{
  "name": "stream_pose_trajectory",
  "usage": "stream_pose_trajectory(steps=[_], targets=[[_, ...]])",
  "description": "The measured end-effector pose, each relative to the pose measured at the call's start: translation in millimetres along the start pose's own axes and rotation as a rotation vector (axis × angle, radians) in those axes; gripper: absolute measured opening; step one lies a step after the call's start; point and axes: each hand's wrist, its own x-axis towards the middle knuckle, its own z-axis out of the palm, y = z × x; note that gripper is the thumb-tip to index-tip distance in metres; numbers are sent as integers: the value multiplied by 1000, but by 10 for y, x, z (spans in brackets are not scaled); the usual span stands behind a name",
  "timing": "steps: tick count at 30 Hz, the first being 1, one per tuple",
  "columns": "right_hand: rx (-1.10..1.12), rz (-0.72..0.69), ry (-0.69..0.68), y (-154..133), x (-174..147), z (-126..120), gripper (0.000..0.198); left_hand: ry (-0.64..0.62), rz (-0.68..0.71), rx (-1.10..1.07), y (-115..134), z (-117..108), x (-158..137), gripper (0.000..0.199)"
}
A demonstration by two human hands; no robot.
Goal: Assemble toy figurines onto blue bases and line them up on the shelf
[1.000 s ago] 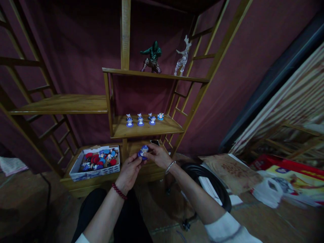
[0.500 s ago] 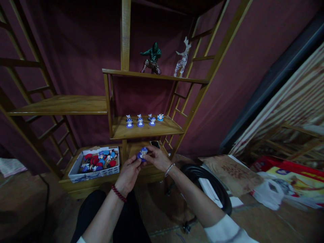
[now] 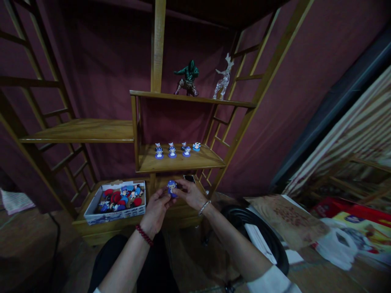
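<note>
A small purple figurine [image 3: 172,188] with a white front is held upright between my two hands, in front of the lower shelf. My left hand [image 3: 157,209] pinches its base from the left, and my right hand [image 3: 192,196] grips it from the right. Above and beyond them, two rows of similar little figurines stand on a wooden shelf [image 3: 180,165]; a purple one [image 3: 172,152] is in the front row and a blue-based one [image 3: 196,146] is at the right. Left of my hands, a white cardboard box [image 3: 116,215] holds several jumbled red, blue and purple figurines.
On the upper shelf are a green hooded statue [image 3: 187,78] and a clear deer figure [image 3: 223,77]. A dark phone-like object [image 3: 189,178] lies behind my right hand. A coiled black hose [image 3: 282,260], cardboard [image 3: 284,217] and a plastic bag [image 3: 337,248] lie on the floor at right.
The figurine has turned a little in my fingers and now stands more upright. Both hands keep hold of it. The whole view has shifted slightly, with the shelves sitting lower and further right.
</note>
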Motion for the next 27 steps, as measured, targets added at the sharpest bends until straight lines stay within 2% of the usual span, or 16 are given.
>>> stream_pose_trajectory(steps=[5,10,14,21,27], targets=[[72,3,37,-49,68,67,30,20,29,42,80,8,32,21],[48,-8,109,-30,180,130,26,8,99,103,124,18,98,29],[79,-13,106,-44,264,158,24,55,165,211,161,12,167,36],[74,-32,112,-47,457,183,23,53,278,326,281,37,311,32],[149,-34,68,-72,725,212,20,145,389,590,415,16,545,27]])
